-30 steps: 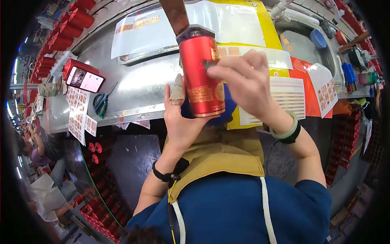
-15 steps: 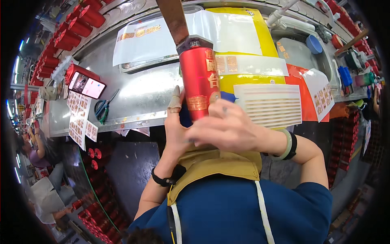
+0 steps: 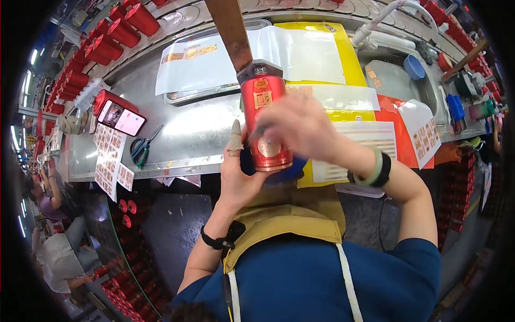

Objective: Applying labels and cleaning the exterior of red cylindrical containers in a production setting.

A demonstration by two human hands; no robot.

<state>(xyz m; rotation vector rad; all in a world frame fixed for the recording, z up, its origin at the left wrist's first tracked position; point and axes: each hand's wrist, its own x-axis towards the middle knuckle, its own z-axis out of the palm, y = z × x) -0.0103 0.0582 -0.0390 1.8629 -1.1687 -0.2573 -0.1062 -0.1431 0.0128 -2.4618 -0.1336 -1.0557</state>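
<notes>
A red bottle with gold characters and a round gold emblem lies with its neck against a dark angular holder at the end of a brown bar. At its lower left side my left hand grips the base end, one finger in a pale finger cot standing up beside the bottle. Over the bottle's right front passes my right hand, smeared by motion. Something dark shows near its fingertips; I cannot make it out. A blue thing is partly hidden behind the bottle's base.
White label sheets hang over the bench's left edge near a phone and scissors. A striped sheet lies at right, a sink with a blue bowl beyond. Red bottles line the back left.
The bottle has turned about its length, bringing the round emblem into view. My right hand has moved up and right from the base over the bottle's front. The view has shifted slightly.
</notes>
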